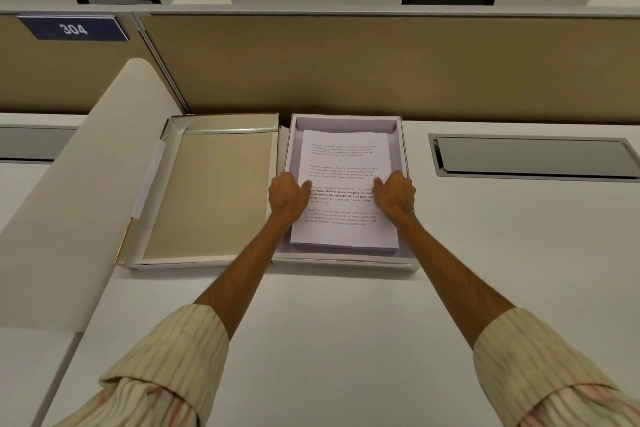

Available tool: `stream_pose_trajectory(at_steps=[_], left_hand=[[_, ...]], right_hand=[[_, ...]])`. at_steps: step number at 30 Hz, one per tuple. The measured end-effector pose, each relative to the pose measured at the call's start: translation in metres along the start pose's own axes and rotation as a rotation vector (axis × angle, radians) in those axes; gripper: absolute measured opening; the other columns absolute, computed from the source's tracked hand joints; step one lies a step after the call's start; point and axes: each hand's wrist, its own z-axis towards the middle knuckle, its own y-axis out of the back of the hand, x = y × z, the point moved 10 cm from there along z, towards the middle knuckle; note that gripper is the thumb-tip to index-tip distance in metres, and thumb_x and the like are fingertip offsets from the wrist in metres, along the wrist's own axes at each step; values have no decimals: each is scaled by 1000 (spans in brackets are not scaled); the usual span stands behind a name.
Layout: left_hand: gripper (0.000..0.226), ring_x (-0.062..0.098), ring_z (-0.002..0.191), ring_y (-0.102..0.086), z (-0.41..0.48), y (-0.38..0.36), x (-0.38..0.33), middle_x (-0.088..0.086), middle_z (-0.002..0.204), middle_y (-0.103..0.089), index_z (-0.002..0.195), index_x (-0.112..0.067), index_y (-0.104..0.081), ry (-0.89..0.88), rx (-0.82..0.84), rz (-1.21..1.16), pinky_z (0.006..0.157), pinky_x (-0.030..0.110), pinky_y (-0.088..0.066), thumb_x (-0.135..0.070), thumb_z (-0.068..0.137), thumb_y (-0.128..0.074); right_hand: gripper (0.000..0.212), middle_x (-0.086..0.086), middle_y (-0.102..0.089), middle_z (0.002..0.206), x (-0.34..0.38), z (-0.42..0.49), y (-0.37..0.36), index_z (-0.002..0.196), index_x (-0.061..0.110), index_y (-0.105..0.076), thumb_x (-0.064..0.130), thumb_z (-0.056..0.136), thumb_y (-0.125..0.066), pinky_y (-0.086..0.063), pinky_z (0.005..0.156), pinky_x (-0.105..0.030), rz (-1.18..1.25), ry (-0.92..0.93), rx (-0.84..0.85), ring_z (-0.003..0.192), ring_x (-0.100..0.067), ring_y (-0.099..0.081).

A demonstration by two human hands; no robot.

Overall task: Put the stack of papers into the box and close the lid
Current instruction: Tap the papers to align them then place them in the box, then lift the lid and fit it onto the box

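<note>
Both hands grip the stack of papers (346, 184) by its long edges, the left hand (288, 193) and right hand (394, 193) curled on opposite sides, probably to keep the sheets square while they settle. That stack lies inside the box (405, 149) at frame centre on the worktop (346, 322). Its lid (214, 191) lies open just left, inner side up, so closing it remains.
</note>
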Motion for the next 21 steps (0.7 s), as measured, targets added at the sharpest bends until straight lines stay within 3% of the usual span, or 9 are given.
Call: stream_pose_trajectory(at_steps=[2,4,6,11,15,21], left_hand=[[33,35,90,-70,0,3,-2,23,98,-71,97,8,-65,-18,-17,22,70,32,-51,-25,92,-64],[24,34,84,-71,2,10,-12,23,91,-72,92,7,-69,-48,-51,4,66,29,-51,-16,92,-62],[20,32,80,-73,5,15,-19,20,88,-73,94,4,-72,-90,-86,-4,71,32,-59,-13,92,-61],[27,28,89,-73,-1,28,-20,12,100,-76,105,-6,-74,-112,-193,55,81,33,-55,-26,91,-63],[29,26,98,-70,-9,31,-4,9,108,-74,109,-10,-70,-83,-214,102,85,35,-52,-30,89,-64],[46,32,117,-49,-17,75,70,14,122,-55,119,-7,-57,36,-279,208,91,43,-42,-19,76,-69]], right_hand=[[40,-18,-65,119,2,-2,-3,120,0,-55,30,95,-58,-53,86,-39,-41,28,-3,106,-33,-64],[35,-16,-67,113,9,1,2,115,0,-57,28,94,-58,-53,75,-33,-76,68,-26,98,-31,-67],[31,-15,-70,109,17,5,10,112,2,-61,27,94,-58,-49,69,-30,-113,116,-76,92,-28,-68],[29,-13,-74,94,32,5,21,98,5,-71,29,95,-55,-45,66,-25,-179,191,-168,80,-23,-68],[31,-9,-75,97,45,-5,5,98,8,-73,36,92,-59,-48,75,-25,-52,271,-92,85,-21,-69],[42,-6,-65,128,96,-52,-71,115,14,-68,43,84,-68,-44,102,-39,-10,473,236,118,-24,-59]])
